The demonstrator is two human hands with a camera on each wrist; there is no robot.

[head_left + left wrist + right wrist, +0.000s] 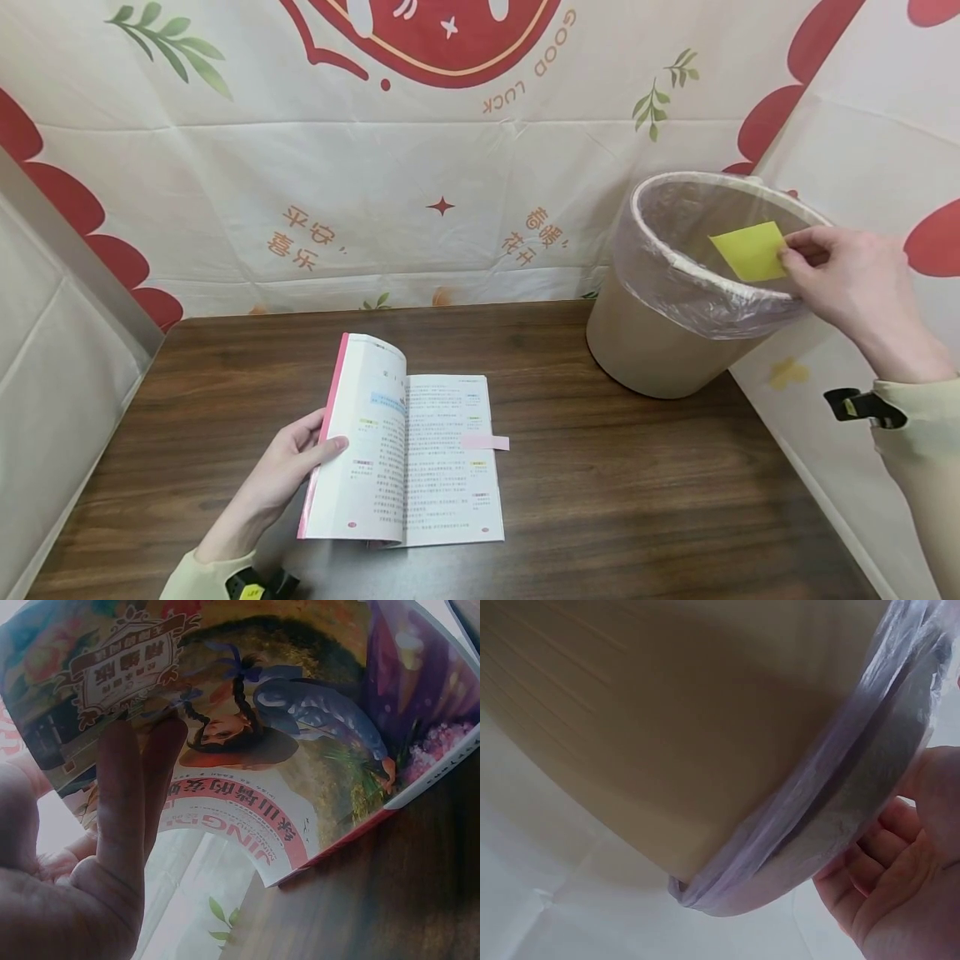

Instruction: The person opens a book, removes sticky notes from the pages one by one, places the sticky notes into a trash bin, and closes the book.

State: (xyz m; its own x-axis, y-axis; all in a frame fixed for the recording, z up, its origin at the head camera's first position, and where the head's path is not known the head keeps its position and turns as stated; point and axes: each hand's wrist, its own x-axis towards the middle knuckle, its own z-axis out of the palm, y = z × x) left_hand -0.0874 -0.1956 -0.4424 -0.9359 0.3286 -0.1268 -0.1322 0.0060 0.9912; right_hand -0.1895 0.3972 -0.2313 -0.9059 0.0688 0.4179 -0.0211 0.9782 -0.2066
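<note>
An open book (pixel 442 467) lies on the table, its left part lifted. My left hand (pixel 288 454) grips that part by its outer edge, thumb on the page and fingers behind the cover. In the left wrist view the illustrated cover (pixel 315 727) faces the camera, with fingers (pixel 124 795) against it. A pink sticky tab (pixel 487 442) sticks out from the right page. Over the mouth of a beige trash can (pixel 652 350), my right hand (pixel 855 283) pinches a yellow sticky note (pixel 750 252) by one corner. The right wrist view shows that hand (pixel 900 877) beside the bagged rim, the note hidden.
A clear plastic bag (pixel 675 287) lines the trash can and folds over its rim. The can stands at the back right of the dark wooden table (pixel 600 483). A printed white cloth (pixel 420 167) hangs behind, and white cloth also borders both sides.
</note>
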